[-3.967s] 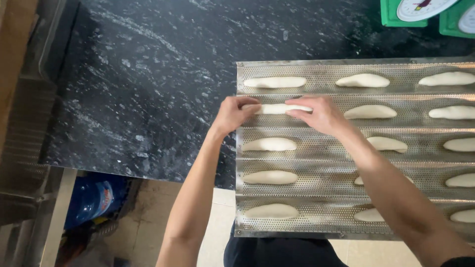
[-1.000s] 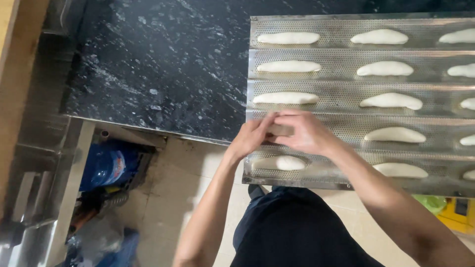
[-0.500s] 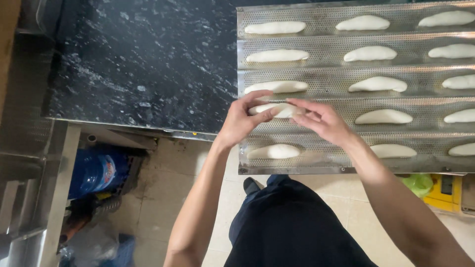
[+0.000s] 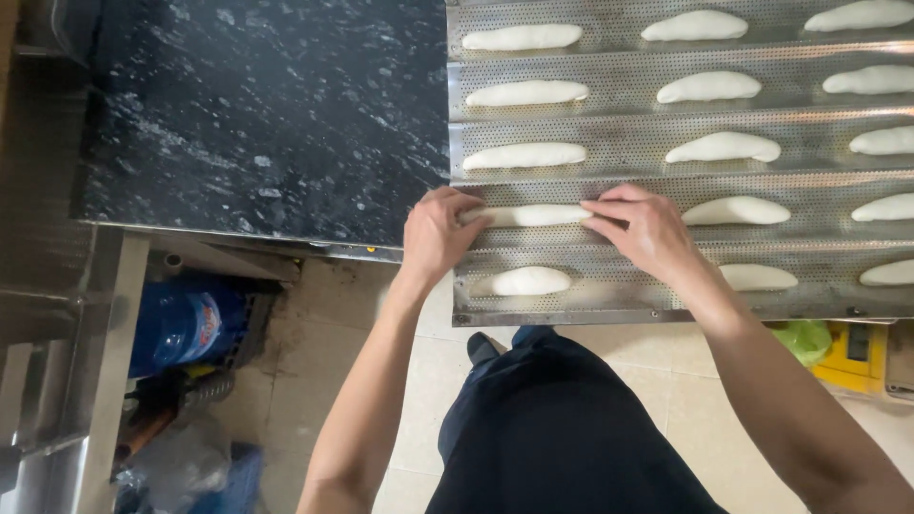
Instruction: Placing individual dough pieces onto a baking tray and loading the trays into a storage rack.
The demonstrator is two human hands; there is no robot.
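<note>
Black speckled stone made up the worktop (image 4: 267,114), and a perforated metal baking tray (image 4: 628,171) with long grooves lay on its right part, its near edge hanging out past the worktop's front over a pale tiled floor (image 4: 333,381). Pale dough pieces sat in the grooves in rows and columns, well apart from one another. Both hands were on one dough piece (image 4: 528,216) in the fourth groove from the top, left column. The left hand (image 4: 436,233) had its fingers curled loosely over the left end of that piece, thumb on the near side, at the tray's left rim. The right hand (image 4: 647,228) lay flatter, its fingertips (image 4: 600,211) touching the right end of the same piece, so the dough stretched straight between the two hands; neither hand was closed tight. Just below, in the nearest groove, lay a shorter oval dough piece (image 4: 530,281), untouched. Above it, three longer pieces filled the same column, the closest (image 4: 524,156) one groove up. Under the worktop to the left stood a blue plastic bottle (image 4: 181,324) beside a steel frame (image 4: 105,362). At the lower right, beneath the tray, something green (image 4: 804,338) and something yellow (image 4: 850,357) showed on the floor side, too hidden to tell apart further. The person's dark trousers (image 4: 562,428) filled the bottom centre.
</note>
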